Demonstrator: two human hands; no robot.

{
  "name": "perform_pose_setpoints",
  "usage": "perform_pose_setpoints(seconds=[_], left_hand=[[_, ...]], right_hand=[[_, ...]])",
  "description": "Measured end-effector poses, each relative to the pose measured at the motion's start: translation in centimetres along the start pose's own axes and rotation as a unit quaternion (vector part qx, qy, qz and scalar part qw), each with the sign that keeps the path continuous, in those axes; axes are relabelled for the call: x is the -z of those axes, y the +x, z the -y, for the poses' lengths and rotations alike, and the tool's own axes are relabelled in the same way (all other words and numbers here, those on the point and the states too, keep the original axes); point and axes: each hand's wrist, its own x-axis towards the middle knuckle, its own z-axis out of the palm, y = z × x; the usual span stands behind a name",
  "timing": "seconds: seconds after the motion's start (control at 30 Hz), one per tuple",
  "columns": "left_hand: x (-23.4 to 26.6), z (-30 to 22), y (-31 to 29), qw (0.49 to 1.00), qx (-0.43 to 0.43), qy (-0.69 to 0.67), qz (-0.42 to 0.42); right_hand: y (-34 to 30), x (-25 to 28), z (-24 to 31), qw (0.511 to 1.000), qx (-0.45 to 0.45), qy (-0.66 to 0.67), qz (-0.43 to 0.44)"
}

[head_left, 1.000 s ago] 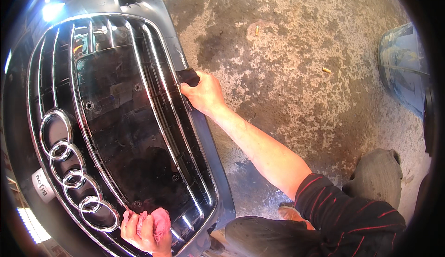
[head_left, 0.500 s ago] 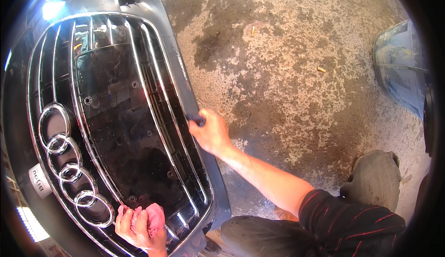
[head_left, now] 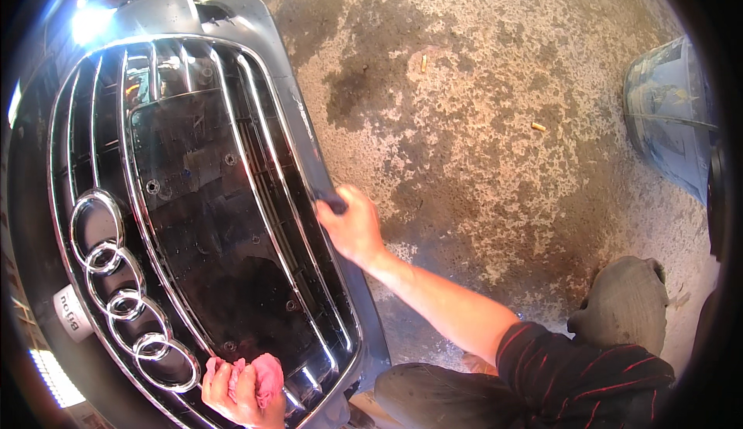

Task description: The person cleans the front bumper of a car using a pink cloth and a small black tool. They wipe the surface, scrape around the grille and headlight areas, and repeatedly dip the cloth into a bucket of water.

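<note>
A grey car bumper [head_left: 303,131] with a black and chrome grille [head_left: 268,131] fills the left side, standing close in front of me. Bunched in my left hand [head_left: 241,398] is a pink cloth [head_left: 268,376], pressed at the near end of the grille beside the chrome ring emblem [head_left: 94,232]. My right hand [head_left: 354,228] is closed at the bumper's right edge. A small dark object [head_left: 333,203] pokes out between its thumb and fingers; its kind is hidden. Several round fixing points show on the flat black plate [head_left: 213,220] of the grille.
Rough, stained concrete floor [head_left: 480,166] stretches to the right, with two small cigarette-butt-like bits [head_left: 539,127] on it. At the far right stands a blue-grey bucket [head_left: 665,116]. A bright lamp [head_left: 91,23] shines at the top left. My knee [head_left: 619,297] is at the lower right.
The whole view has shifted slightly, so the grille sits a little lower and further right. My left hand keeps the cloth at the near end; my right hand stays at the bumper edge.
</note>
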Motion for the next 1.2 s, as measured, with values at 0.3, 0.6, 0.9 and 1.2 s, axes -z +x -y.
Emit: perform_pose_setpoints(seconds=[0.3,0.6,0.9,1.2], left_hand=[[0.0,0.1,1.8,0.998,-0.054,-0.007,-0.032],[0.1,0.3,2.3,0.997,-0.068,-0.003,-0.02],[-0.6,0.4,2.1,0.996,-0.071,-0.016,-0.044],[-0.4,0.4,-0.1,1.0,0.007,-0.029,0.001]], right_hand=[[13.0,-3.2,3.3,0.998,0.021,0.053,-0.004],[24.1,-5.1,8.3,0.999,0.037,0.013,0.007],[25.0,-4.9,7.0,0.995,0.053,0.03,0.073],[7.9,-1.4,1.9,1.0,0.019,-0.015,-0.001]])
